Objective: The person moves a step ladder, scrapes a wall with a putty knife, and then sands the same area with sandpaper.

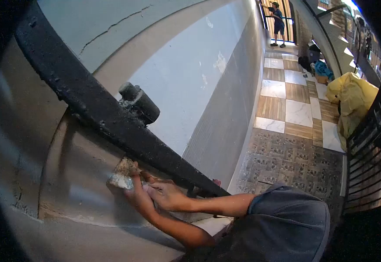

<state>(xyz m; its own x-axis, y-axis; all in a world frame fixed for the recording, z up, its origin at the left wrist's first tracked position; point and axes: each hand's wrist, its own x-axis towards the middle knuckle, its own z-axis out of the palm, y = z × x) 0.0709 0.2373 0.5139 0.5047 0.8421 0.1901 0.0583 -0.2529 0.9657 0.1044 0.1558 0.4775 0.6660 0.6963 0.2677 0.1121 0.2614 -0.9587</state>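
My left hand (140,195) is closed at a rough, whitish and tan piece (121,180), its fingers and thumb along the right side of it. This piece lies close over the beige wall face (81,174), just below a thick black metal bar (112,118). Close beside the left hand, my right hand (171,196) has its fingers curled in toward the left palm; what they grip is hidden. A short black metal cylinder (140,104) sticks out from the bar's upper side.
Past the bar stands a white and grey wall (190,74). A patterned tile floor (286,161) runs toward a gate, where a person (277,24) stands. Along the right are a yellow cover (351,96), a blue bundle (323,70) and black railings (369,170).
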